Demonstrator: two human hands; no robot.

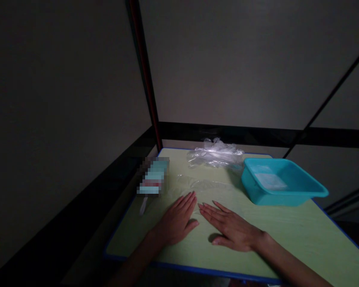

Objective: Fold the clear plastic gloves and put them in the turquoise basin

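Plastic [208, 185] lies flat on the counter [287, 243] at twelve o'clock, by the left hand [177, 219], fingers pressed together, and right hand [231, 227], fingers slightly spread.

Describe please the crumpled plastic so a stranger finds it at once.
On the green table, look toward the far edge, left of the turquoise basin. The crumpled plastic there is clear, heaped and shiny, unlike the flatter clear plastic nearer the left hand.
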